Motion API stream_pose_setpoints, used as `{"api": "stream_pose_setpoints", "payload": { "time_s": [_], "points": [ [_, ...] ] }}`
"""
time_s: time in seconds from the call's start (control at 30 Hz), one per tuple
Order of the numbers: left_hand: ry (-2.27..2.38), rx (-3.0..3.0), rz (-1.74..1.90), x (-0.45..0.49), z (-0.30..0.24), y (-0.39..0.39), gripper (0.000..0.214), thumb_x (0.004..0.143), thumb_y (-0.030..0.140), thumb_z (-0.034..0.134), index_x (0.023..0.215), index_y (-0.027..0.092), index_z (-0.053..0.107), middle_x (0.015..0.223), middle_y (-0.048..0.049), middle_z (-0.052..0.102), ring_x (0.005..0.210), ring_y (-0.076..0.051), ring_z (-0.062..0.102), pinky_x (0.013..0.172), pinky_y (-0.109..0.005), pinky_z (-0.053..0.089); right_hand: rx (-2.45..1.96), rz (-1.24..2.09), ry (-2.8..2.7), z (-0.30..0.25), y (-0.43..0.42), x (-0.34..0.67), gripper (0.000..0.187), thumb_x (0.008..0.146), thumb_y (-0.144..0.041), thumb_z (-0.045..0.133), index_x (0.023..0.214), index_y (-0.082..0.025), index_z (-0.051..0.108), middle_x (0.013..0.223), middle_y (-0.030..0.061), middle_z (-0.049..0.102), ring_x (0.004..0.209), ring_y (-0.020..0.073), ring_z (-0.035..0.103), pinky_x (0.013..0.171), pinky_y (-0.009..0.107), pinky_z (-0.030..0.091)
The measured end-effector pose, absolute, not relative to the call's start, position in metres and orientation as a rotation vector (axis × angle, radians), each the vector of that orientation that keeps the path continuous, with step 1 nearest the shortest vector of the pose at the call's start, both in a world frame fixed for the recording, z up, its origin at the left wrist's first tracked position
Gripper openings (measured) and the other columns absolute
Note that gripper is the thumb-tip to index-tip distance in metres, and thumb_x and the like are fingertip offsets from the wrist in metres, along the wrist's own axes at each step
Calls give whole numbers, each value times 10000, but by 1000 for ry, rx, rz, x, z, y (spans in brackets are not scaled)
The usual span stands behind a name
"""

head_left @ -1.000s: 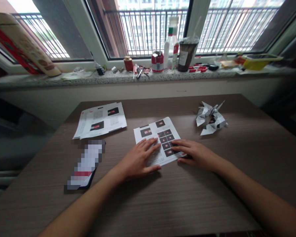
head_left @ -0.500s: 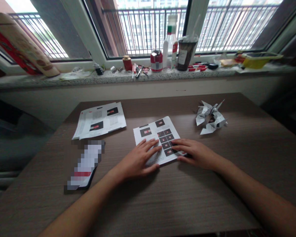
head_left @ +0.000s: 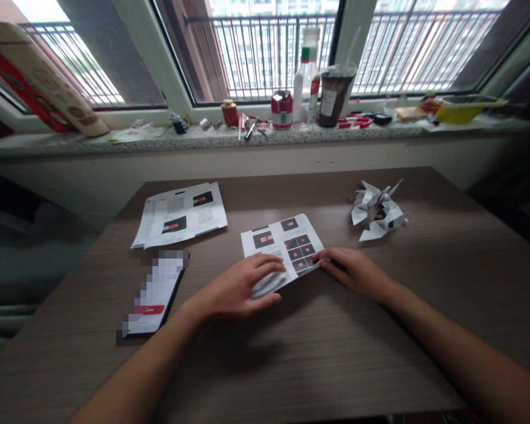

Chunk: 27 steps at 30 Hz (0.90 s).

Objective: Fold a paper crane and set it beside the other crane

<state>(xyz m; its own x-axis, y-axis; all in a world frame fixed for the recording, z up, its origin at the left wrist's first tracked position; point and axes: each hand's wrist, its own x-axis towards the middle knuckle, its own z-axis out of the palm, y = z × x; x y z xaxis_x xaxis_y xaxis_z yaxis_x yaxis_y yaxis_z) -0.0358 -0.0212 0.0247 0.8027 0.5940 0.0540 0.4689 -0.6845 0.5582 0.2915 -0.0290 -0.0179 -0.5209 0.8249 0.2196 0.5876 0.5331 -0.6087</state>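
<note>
Left hand point(head_left: 242, 287) over paper point(head_left: 277, 240), right hand point(head_left: 354, 270) curled

On the brown surface point(head_left: 335, 365) we see a phone point(head_left: 159, 294) near the left edge, a stack of papers point(head_left: 188, 215) toward the far left corner and a folded paper piece point(head_left: 393, 218) toward the far right corner. Along the sill point(head_left: 282, 136) we find a package point(head_left: 44, 82) leaning by the left end, then, going right, metal coils point(head_left: 204, 124), a red jar point(head_left: 230, 113), slim items point(head_left: 249, 129) at the front edge, a can point(head_left: 281, 111), bottles point(head_left: 300, 88) and a dark cup point(head_left: 333, 103). Closer to the sill's right end we spot red items point(head_left: 360, 122) and a yellow tub point(head_left: 459, 112), with a railing point(head_left: 265, 19) outside the window point(head_left: 154, 53).
</note>
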Motion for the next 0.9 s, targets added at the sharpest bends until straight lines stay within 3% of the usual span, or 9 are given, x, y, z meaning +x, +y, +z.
{"api": "stream_pose_setpoints", "payload": {
  "time_s": [0.13, 0.27, 0.57, 0.73, 0.9],
  "points": [
    [797, 2445, 308, -39, 26, -20, 411, 952, 421, 695, 1327, 266, 634, 1332, -99, 667, 1191, -284, 657, 1028, -445, 551, -1172, 611, -2221, -16, -29, 290, 213, 1059, -351, 512, 1081, -232, 687, 1008, 68, 763, 892, 226, 718, 781, 363, 568],
    [849, 2423, 370, -41, 15, -15, 224, 1032, 282, 542, 1213, 242, 667, 1175, -82, 708, 1021, -232, 699, 895, -400, 587, -1205, 607, -2157, -13, -30, 286, 199, 1053, -363, 522, 1026, -231, 669, 968, 62, 754, 863, 223, 710, 748, 348, 553],
    [1001, 2359, 678, -38, -4, -2, 188, 1052, 273, 522, 1126, 198, 678, 1207, -99, 670, 1085, -223, 673, 982, -421, 579, -1252, 664, -2073, -13, -23, 288, 280, 1020, -425, 580, 1207, -229, 654, 1111, 78, 758, 963, 250, 719, 823, 372, 579],
    [1058, 2371, 721, -36, -12, 1, 176, 1050, 257, 511, 1097, 196, 669, 1218, -99, 641, 1061, -213, 671, 982, -418, 573, -1317, 668, -2000, -16, -18, 289, 295, 1009, -414, 590, 1220, -215, 640, 1004, 68, 758, 835, 229, 709, 730, 353, 574],
    [1161, 2454, 667, -37, -20, 6, 175, 1043, 302, 541, 1126, 189, 644, 1350, -130, 595, 1207, -274, 626, 1072, -491, 530, -1383, 642, -1924, -23, -12, 281, 289, 995, -385, 609, 1218, -205, 650, 996, 75, 747, 827, 230, 697, 746, 367, 572]
  ]
}}
